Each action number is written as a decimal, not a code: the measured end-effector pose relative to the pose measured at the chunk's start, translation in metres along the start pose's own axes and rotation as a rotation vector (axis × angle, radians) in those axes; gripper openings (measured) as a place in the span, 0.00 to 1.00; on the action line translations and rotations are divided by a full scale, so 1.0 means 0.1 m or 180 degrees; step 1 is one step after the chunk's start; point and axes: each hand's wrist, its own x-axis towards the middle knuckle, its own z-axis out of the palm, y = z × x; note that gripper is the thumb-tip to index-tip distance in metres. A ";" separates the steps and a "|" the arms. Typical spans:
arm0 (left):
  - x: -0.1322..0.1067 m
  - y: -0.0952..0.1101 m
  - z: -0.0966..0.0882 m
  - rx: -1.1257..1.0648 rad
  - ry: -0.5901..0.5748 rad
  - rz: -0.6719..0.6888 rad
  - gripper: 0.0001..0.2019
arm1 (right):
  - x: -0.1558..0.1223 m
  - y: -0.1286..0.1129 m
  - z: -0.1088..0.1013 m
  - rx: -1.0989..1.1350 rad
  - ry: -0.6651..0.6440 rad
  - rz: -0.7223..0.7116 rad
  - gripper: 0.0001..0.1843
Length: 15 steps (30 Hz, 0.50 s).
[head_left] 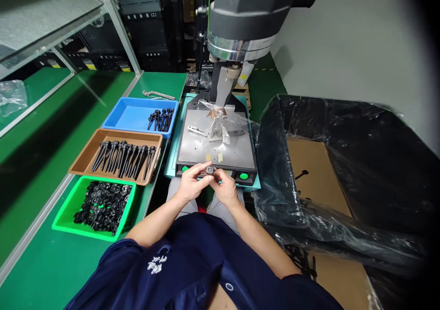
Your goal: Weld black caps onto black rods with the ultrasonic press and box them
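My left hand (193, 182) and my right hand (225, 188) meet over my lap, at the front edge of the press machine. Between their fingertips is a small black part (209, 169) with a roundish face turned up. The left thumb and forefinger pinch its near and left sides, and the right fingers close on it from the right. Whatever lies below its face is hidden by my fingers. Just beyond my hands is the machine's metal base plate (192, 152), carrying a fixture wrapped in clear plastic (217, 127).
Left, on the green bench, stand a blue tray (118, 113) and a brown tray (84, 156), both with black rod-like parts, and a green bin (65, 216) of small black pieces. A wrench (160, 95) lies behind. Right is a plastic-lined box (275, 163). Green buttons (244, 176) flank my hands.
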 end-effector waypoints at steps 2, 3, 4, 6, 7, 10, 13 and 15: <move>-0.01 0.00 0.01 0.0149 -0.0040 -0.0013 0.17 | -0.03 0.02 0.02 0.0032 -0.0042 0.0114 0.16; -0.01 0.00 0.02 0.0250 -0.0083 -0.0013 0.14 | -0.05 0.04 0.03 0.0044 -0.0059 0.0180 0.16; -0.02 0.00 0.01 0.0348 -0.0125 -0.0012 0.13 | -0.07 0.06 0.05 0.0059 -0.0075 0.0237 0.17; -0.06 0.00 -0.04 0.0526 -0.0184 -0.0014 0.14 | -0.10 0.10 0.10 0.0117 -0.0169 0.0309 0.18; -0.07 0.01 -0.09 0.0608 -0.0182 -0.0036 0.15 | -0.11 0.11 0.13 0.0176 -0.0281 0.0326 0.18; -0.13 0.12 -0.34 0.0938 -0.0029 -0.0136 0.16 | -0.12 0.12 0.20 0.0415 -0.0708 0.0344 0.18; -0.15 0.34 -0.78 0.1464 0.0466 -0.0095 0.14 | -0.13 0.13 0.23 0.0598 -0.0906 0.0379 0.20; -0.11 0.51 -1.17 0.2029 0.0857 -0.0072 0.12 | -0.14 0.17 0.23 0.0643 -0.0927 0.0456 0.21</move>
